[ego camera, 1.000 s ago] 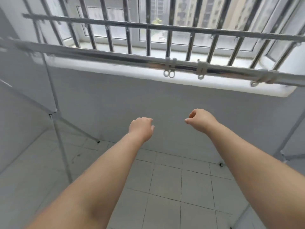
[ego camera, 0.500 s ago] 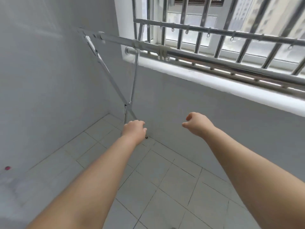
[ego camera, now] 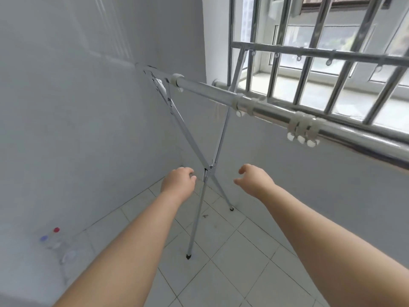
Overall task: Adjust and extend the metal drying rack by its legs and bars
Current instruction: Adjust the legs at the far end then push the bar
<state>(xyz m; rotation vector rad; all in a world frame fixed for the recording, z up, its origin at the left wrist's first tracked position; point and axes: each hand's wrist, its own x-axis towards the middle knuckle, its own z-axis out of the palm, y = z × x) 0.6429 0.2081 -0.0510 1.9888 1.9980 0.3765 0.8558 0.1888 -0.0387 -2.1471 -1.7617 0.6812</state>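
Note:
The metal drying rack stands in the corner under the window. Its shiny top bar (ego camera: pixel 272 111) runs from upper middle to the right edge and carries white plastic clips (ego camera: pixel 302 130). Two thin crossed legs (ego camera: pixel 194 149) meet at a hinge (ego camera: pixel 207 172) and end in black feet on the tiles. My left hand (ego camera: pixel 178 181) hovers just left of the hinge, fingers curled loosely, holding nothing. To the right of the hinge, my right hand (ego camera: pixel 253 179) has its fingers apart and is empty. Neither hand touches the rack.
A barred window grille (ego camera: pixel 309 63) sits above the sill behind the top bar. White walls close in on the left and behind. The floor is pale tile (ego camera: pixel 232 258). Small bottles with red and blue caps (ego camera: pixel 52 237) stand by the left wall.
The view has swung left from the rack's middle bar to its crossed end legs. Both hands now flank the hinge, and the right hand's fingers have spread.

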